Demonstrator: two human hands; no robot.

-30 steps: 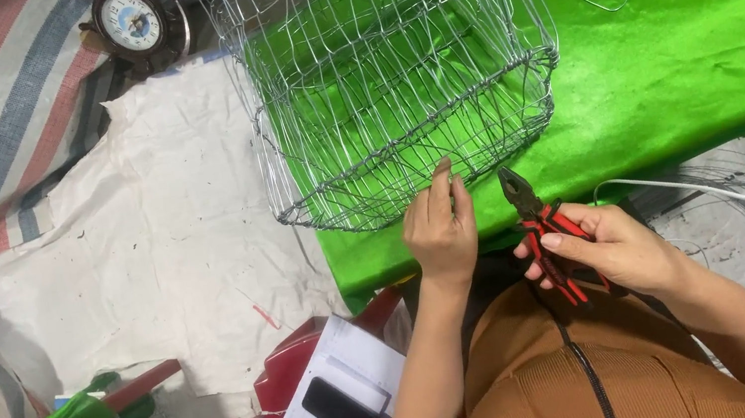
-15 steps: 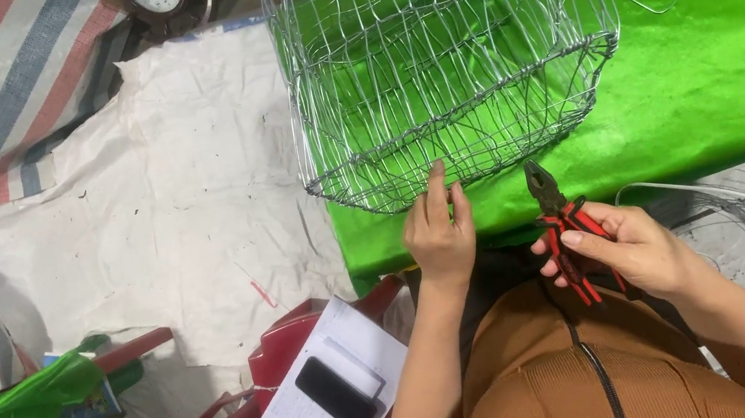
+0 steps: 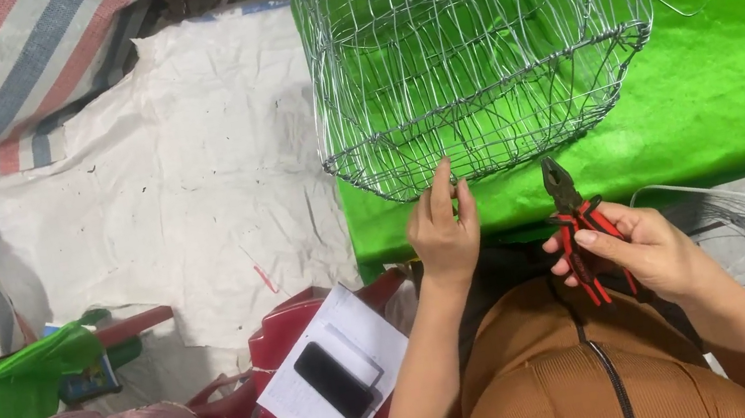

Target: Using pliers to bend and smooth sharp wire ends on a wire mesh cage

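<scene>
Wire cage (image 3: 472, 51) fills the far centre of the green table (image 3: 736, 88), blocking reach there. Open green surface right of it. Near left: red chair (image 3: 275, 407) with phone (image 3: 333, 381) obstructs. White sheet (image 3: 157, 185) left lies open.

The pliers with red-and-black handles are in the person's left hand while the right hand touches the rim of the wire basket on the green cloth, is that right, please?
Not quite: the head view shows the pliers in the right hand, and it is the left hand that touches the rim of the wire basket on the green cloth.
</scene>
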